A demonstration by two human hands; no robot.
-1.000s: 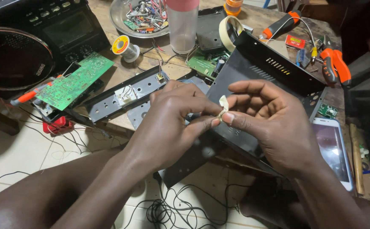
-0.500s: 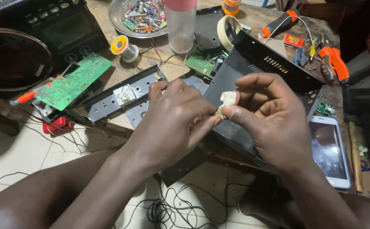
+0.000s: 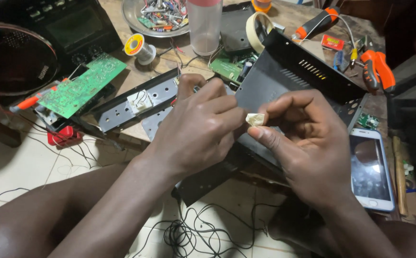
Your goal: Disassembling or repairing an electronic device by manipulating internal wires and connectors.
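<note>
My left hand (image 3: 198,126) and my right hand (image 3: 308,143) meet above a black metal casing cover (image 3: 303,71) on a wooden workbench. Between their fingertips both hands pinch a small crumpled piece of pale tape (image 3: 254,119). The left hand's fingers are curled and cover part of the piece. Under my left hand lies a long grey metal panel (image 3: 126,102) with holes and a white square part on it.
A green circuit board (image 3: 81,86), a solder spool (image 3: 138,48), a clear tumbler (image 3: 204,24), a roll of masking tape (image 3: 255,24), a metal dish of parts (image 3: 160,14), orange-handled pliers (image 3: 377,69) and a smartphone (image 3: 370,167) lie about. Black wires (image 3: 203,229) trail on the tiled floor.
Both hands have shifted a little to the right and toward me, still working the tape piece, which now looks more crumpled between the fingertips.
</note>
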